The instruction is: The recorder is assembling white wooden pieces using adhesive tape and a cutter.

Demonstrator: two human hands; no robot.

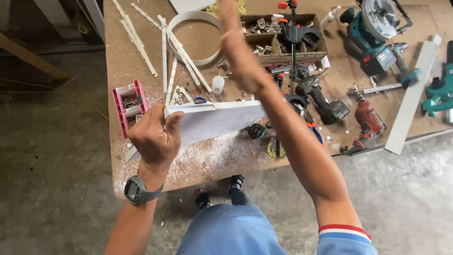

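Clenched around the near end of a white panel (214, 122), the left hand (153, 137) holds it level above the sawdust-strewn workbench (120, 61). Beyond that grip, the right hand (236, 45) is raised, flat and empty. The panel looks stiff, thin and light, likely smooth; gripping the edges seems safest.

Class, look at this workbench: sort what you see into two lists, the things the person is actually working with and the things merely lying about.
In hand:
- white panel, gripped at its end by the left hand
- right hand, raised open above the panel, holding nothing

Lying about:
- circular saw
- cordless drill
- pink parts box
- white edging strips
- bar clamp
- wooden box of fittings
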